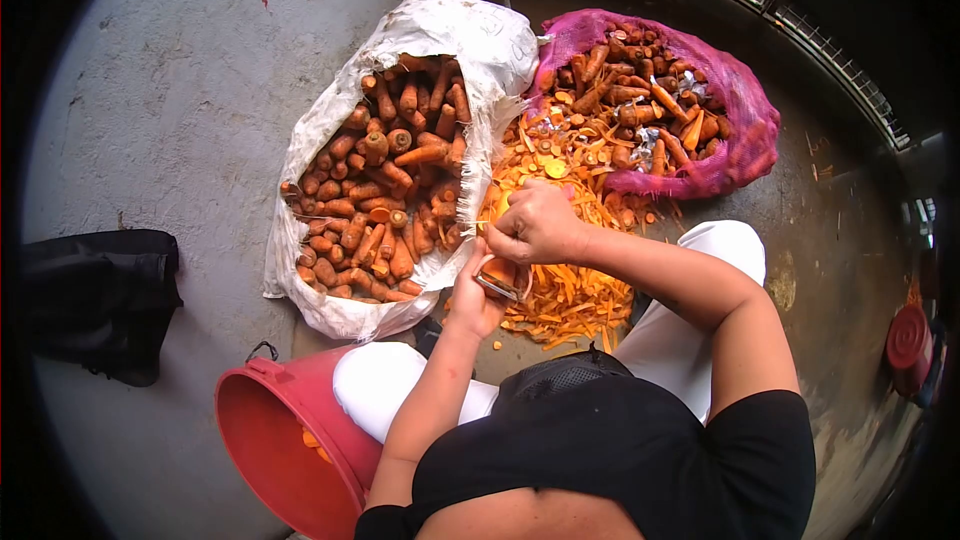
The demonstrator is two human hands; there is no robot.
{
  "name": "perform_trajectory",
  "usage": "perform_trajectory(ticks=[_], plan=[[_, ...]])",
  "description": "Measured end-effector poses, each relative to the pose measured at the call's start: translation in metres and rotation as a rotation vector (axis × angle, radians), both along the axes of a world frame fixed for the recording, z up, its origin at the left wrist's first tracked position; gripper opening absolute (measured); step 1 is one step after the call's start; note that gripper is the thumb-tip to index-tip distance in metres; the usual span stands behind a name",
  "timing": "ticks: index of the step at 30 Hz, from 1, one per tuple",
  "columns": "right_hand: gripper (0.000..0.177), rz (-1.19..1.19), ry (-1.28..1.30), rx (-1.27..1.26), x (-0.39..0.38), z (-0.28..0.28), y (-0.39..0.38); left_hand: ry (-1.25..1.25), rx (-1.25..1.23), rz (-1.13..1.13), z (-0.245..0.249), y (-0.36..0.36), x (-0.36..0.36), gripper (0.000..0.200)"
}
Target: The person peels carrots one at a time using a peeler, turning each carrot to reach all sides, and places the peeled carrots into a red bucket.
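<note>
Low in front of my body, my left hand (478,298) is closed around what looks like a metal-framed peeler (502,280), with orange showing inside its frame. My right hand (542,224) meets it from above, its fingers pinched together right at the left fingertips. What the right fingers hold is hidden; a bit of orange-yellow shows beside them. Beneath both hands spreads a heap of orange carrot peelings (575,305). To the left, a white woven sack (455,25) lies open, full of unpeeled carrots (385,180).
A pink mesh sack (745,135) of carrots and scraps lies at the upper right. By my left leg, a red bucket (245,440) tilts with orange pieces inside. Black cloth (95,305) rests at far left; a red container (908,340) stands far right.
</note>
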State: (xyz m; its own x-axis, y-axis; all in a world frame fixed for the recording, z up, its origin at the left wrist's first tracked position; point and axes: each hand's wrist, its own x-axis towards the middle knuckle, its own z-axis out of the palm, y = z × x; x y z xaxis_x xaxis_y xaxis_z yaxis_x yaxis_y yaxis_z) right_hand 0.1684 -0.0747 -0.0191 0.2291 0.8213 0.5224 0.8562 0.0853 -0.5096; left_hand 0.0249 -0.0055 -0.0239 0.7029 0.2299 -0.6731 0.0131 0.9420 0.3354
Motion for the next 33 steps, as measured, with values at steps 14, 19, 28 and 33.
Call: perform_trajectory(ticks=[14,19,28,33], plan=[[0.043,-0.716,-0.151,-0.323,0.106,-0.059,0.009,-0.214,0.158,-0.374,0.012,0.003,-0.026,0.039],[0.037,-0.361,0.392,-0.288,0.063,-0.011,0.015,-0.107,0.018,-0.201,-0.011,0.012,-0.027,0.044],[0.034,0.008,0.069,-0.042,-0.012,-0.002,-0.002,0.05,-0.009,-0.019,-0.011,0.007,-0.013,0.03],[0.037,-0.029,0.102,-0.012,-0.004,-0.002,-0.002,0.011,-0.025,0.008,-0.002,0.0,-0.008,0.029]])
